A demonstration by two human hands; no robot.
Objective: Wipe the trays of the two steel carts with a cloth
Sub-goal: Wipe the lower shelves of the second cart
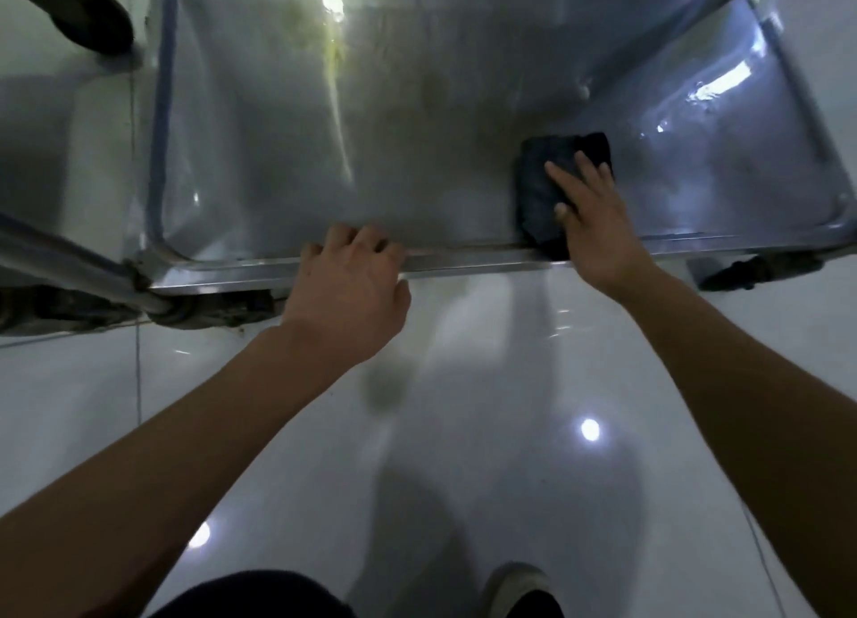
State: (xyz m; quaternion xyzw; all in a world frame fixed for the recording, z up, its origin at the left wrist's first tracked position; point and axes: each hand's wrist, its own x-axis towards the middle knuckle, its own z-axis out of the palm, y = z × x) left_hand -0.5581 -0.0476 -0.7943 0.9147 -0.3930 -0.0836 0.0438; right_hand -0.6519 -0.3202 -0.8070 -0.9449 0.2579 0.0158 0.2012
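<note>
A low steel cart tray fills the upper half of the head view, shiny and streaked with yellowish stains near the back. A dark folded cloth lies on the tray near its front rim, right of centre. My right hand presses flat on the cloth, fingers spread. My left hand grips the front rim, fingers curled over the edge, about a hand's width left of the cloth.
Glossy white floor tiles lie under my arms. Cart wheels show at the front left and front right. A slanted steel frame tube runs at the left. Someone's dark shoe is at the top left; my own shoe at the bottom.
</note>
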